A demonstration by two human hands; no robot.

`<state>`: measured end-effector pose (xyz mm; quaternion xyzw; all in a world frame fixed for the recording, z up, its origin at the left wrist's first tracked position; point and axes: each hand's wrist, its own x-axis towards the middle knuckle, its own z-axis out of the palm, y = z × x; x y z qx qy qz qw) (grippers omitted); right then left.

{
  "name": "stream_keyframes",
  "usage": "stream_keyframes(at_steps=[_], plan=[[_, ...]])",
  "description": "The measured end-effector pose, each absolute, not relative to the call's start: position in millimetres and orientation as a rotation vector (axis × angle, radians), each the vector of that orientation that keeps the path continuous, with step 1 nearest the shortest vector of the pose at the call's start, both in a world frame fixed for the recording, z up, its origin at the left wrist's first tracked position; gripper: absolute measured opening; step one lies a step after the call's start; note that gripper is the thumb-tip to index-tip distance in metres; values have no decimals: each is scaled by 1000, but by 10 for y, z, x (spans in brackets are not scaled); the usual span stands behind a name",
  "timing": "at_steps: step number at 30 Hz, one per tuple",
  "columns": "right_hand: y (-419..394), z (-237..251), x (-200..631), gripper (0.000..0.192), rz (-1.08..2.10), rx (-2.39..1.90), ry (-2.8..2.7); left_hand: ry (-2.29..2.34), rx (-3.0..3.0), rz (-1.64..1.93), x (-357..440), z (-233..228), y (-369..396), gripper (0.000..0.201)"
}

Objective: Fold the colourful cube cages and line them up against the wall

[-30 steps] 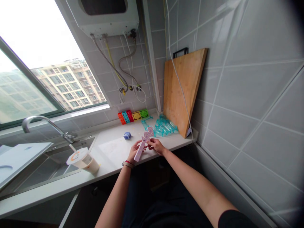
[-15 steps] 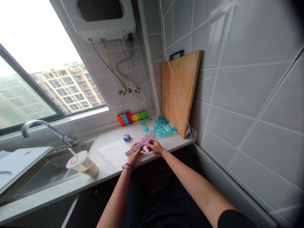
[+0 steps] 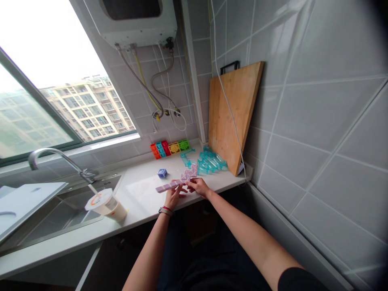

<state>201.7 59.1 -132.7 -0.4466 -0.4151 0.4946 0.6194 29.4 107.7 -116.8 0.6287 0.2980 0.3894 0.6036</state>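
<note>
Between my two hands is a pink-and-cream snake puzzle (image 3: pixel 189 172), zigzag folded at its right end and straight at its left. My left hand (image 3: pixel 173 196) grips the straight part from below, with some fingers extended to the right. The thumb and fingers of my right hand (image 3: pixel 197 186) pinch the puzzle near where the zigzag begins. Behind it on the counter sits a small blue cube (image 3: pixel 162 173). Clear teal plastic pieces (image 3: pixel 209 161) lie in a heap to the right, just beyond the puzzle.
Colourful plastic blocks (image 3: pixel 169 148) line the wall at the back of the white counter (image 3: pixel 136 182). A tall wooden board (image 3: pixel 232 117) leans in the right corner, a white cable (image 3: pixel 227 103) hanging across it. To the left stand a lidded cup (image 3: pixel 106 205) and the sink (image 3: pixel 81 214).
The straight left end of the puzzle has swung to lie flatter, pointing more to the left. My left hand has shifted slightly, while my right hand keeps its pinch. The camera view has moved a little.
</note>
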Motion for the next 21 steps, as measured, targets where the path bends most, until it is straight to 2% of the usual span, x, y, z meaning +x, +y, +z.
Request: stream_keyframes(at_steps=[12,21], plan=[[538,-1278,2020,43,1142,-1028,-1027,697,1363,922,291,-1168,1118,51],[522,-1264,2029,39,1175,-998,-1115,675,1274,934,239,-1202,1175,43]])
